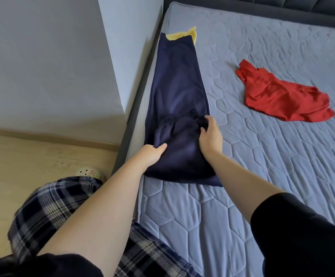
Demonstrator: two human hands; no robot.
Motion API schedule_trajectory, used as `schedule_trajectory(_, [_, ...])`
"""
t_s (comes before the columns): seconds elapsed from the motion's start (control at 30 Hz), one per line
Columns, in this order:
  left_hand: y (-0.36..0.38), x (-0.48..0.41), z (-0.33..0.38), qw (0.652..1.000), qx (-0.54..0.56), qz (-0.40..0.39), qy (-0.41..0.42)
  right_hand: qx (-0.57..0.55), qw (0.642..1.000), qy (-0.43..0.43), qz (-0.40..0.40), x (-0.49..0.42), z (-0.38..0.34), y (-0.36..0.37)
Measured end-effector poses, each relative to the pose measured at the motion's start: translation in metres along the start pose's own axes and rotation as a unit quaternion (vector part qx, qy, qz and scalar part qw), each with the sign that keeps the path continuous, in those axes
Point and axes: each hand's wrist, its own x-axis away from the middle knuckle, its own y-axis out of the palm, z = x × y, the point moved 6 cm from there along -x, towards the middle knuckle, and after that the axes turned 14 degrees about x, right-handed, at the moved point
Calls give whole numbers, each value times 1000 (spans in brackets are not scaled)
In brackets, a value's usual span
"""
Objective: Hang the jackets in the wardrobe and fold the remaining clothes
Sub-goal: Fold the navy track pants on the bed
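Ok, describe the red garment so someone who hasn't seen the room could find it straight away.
Start from the bed with its blue quilted cover. The red garment lies crumpled on it, out to the right, apart from the long navy trousers along the left edge. It is the only red piece, and no hand touches it.

You had a bed [262,176] under a blue-grey quilted cover, framed by a dark padded headboard [302,5]. Left of it stood a grey wall [42,56] above the pale wooden floor [22,166], where a small white perforated object [88,172] lay near the bed's corner.
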Motion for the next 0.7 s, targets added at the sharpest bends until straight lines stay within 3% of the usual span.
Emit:
schedule_trajectory(0.07, [-9,9,9,979,-162,104,63,94,993,22,-64,-2,9,13])
schedule_trajectory(0.13, [-10,26,28,930,-247,194,192,114,992,37,-43,-4,12,8])
schedule_trajectory(0.23, [3,59,61,813,-233,199,495,24,996,-26,78,-1,1,-9])
schedule_trajectory(0.27, [9,65,66,773,-234,191,558,19,995,-44,87,0,0,-9])
schedule_trajectory(0.3, [17,65,68,755,-256,175,578,38,996,-45,66,1,2,-6])
schedule_trajectory(0.33, [26,59,63,763,-300,140,555,88,996,-30,16,0,7,1])
schedule_trajectory(0.4, [43,31,34,813,-412,40,410,220,971,0,-90,1,19,14])
schedule_trajectory(0.47, [47,8,1,844,-456,-34,280,280,956,-30,-78,7,12,11])
schedule_trajectory(0.53, [44,-1,-7,861,-424,-49,277,252,958,-135,6,21,-10,-5])
schedule_trajectory(0.6, [38,-5,-3,875,-379,-42,299,214,935,-274,76,46,-29,-19])
schedule_trajectory(0.63, [36,-6,0,882,-361,-42,302,213,914,-339,67,59,-33,-20])
schedule_trajectory(0.7, [34,-7,2,901,-317,-46,294,272,868,-410,-63,84,-28,-6])
